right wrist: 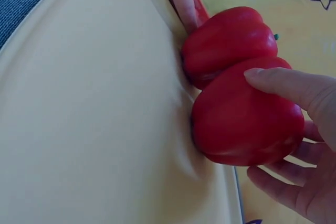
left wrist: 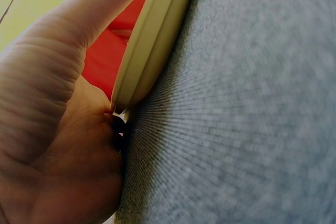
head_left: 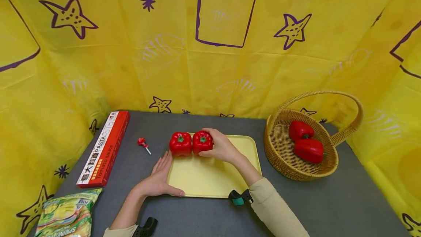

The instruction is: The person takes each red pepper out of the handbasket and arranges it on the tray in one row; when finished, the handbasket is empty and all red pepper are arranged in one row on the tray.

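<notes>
Two red bell peppers stand upright side by side, touching, at the far left of a pale yellow tray (head_left: 213,178). My right hand (head_left: 222,147) holds the right bell pepper (right wrist: 247,114), thumb on the near side and fingers round the far side. The left bell pepper (head_left: 180,144) sits beside it in the tray's corner. Along the tray's left rim lies my left hand (head_left: 158,178), fingers straight and pointing away, thumb stretched along the front rim. In the left wrist view, the left palm (left wrist: 68,171) is close against the tray's outer wall (left wrist: 147,51).
A wicker basket (head_left: 276,156) with a tall handle stands right of the tray, holding two more red bell peppers (head_left: 309,151). Left of the tray lie a red lollipop (head_left: 142,142), a pasta box (head_left: 105,149) and a green-yellow bag (head_left: 67,213). Yellow cloth (head_left: 164,65) encloses the grey table.
</notes>
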Available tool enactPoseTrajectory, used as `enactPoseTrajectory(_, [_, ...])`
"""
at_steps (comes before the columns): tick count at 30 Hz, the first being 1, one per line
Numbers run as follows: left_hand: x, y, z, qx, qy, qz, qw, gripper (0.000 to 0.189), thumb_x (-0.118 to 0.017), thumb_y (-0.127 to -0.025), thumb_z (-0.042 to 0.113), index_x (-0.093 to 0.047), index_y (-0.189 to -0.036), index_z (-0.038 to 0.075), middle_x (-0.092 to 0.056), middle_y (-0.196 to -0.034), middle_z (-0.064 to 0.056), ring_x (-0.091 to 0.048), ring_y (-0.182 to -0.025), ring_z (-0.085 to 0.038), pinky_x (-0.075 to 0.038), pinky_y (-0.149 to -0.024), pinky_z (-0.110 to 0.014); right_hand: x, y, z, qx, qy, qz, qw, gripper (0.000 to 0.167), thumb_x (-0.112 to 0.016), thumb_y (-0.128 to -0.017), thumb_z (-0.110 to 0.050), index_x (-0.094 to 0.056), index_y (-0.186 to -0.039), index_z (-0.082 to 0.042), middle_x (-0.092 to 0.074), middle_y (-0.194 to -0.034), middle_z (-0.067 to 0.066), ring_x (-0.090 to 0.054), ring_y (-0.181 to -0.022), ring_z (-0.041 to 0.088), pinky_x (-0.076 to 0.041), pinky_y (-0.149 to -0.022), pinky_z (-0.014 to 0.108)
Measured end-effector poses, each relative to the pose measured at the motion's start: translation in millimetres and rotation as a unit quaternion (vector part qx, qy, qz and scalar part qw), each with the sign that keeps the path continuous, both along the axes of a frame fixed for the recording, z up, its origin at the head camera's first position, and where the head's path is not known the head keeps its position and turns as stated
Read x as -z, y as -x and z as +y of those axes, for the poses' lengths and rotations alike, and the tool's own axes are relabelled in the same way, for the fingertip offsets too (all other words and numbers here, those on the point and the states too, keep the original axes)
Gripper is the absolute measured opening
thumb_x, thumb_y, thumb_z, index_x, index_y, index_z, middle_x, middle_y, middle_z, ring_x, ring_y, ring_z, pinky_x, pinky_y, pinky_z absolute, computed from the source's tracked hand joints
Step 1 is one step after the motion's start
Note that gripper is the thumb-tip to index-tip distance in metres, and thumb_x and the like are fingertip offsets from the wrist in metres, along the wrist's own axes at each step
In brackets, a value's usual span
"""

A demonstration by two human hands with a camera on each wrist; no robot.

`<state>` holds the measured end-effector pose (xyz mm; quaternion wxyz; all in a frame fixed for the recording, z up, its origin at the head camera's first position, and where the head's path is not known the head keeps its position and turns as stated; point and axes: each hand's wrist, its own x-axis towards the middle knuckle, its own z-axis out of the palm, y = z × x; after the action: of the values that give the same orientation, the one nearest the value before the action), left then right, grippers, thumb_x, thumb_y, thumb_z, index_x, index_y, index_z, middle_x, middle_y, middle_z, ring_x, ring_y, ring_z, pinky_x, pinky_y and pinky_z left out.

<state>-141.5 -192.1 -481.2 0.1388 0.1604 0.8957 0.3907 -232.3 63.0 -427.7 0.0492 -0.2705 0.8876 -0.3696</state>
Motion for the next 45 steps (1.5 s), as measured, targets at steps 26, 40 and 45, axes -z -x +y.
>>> enactPoseTrajectory(26, [-3.8, 0.2, 3.4, -0.003, 0.005, -0.009, 0.9999, 0.139, -0.087, -0.063, 0.05, 0.003, -0.152, -0.008, 0.007, -0.16, -0.024, 0.013, -0.145, -0.04, 0.005, -0.113, -0.057, -13.3, -15.4, 33.4, 0.014, 0.051, 0.031, 0.9981, 0.067, -0.08, -0.082, -0.028, -0.052, -0.138, -0.006, -0.055, -0.136, 0.009, -0.053, -0.119, 0.032, -0.049, -0.093, 0.049])
enactPoseTrajectory(40, [-2.4, 0.1, 2.0, -0.003, 0.01, -0.007, 0.9999, 0.139, -0.087, -0.064, 0.048, 0.004, -0.151, -0.008, 0.007, -0.159, -0.025, 0.013, -0.145, -0.04, 0.005, -0.113, -0.057, -21.3, -26.5, 72.8, 0.046, 0.087, 0.11, 0.9891, 0.035, -0.074, -0.089, -0.024, -0.066, -0.122, -0.015, -0.065, -0.119, 0.002, -0.06, -0.106, 0.026, -0.053, -0.086, 0.044])
enactPoseTrajectory(45, [-2.2, -0.9, 1.8, -0.005, 0.006, 0.0, 1.0, 0.139, -0.088, -0.063, 0.047, 0.004, -0.151, -0.009, 0.007, -0.159, -0.027, 0.012, -0.145, -0.041, 0.004, -0.112, -0.058, -25.5, -28.3, 84.9, 0.067, 0.094, 0.105, 0.9878, 0.026, -0.071, -0.091, -0.021, -0.069, -0.115, -0.012, -0.066, -0.114, 0.0, -0.061, -0.104, 0.022, -0.054, -0.084, 0.042])
